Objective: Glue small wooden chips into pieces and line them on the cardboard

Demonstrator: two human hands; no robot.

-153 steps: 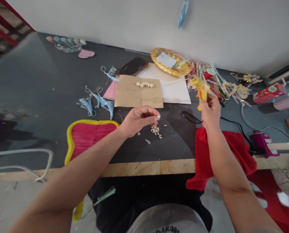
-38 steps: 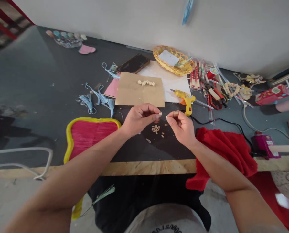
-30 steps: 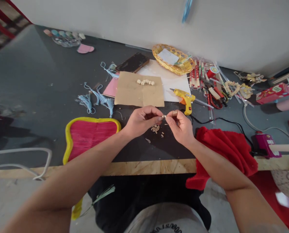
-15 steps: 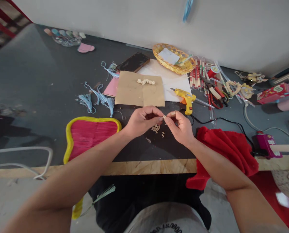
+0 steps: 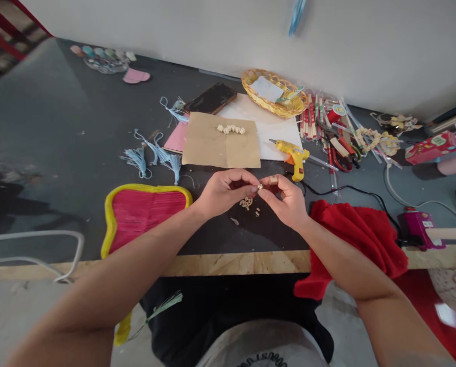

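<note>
Tiny bead (image 5: 259, 186) pinched between left hand (image 5: 222, 192) and right hand (image 5: 285, 200) fingers; axis indiscernible.

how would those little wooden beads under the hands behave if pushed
The small beads lie loose in a heap on the table, so they would probably scatter. They look tiny and light. The left hand and right hand pinch one at the fingertips, suggesting fiddly handling.

print on red carton (image 5: 433, 147) and grey shirt (image 5: 264, 357), both too blurred to read
</note>
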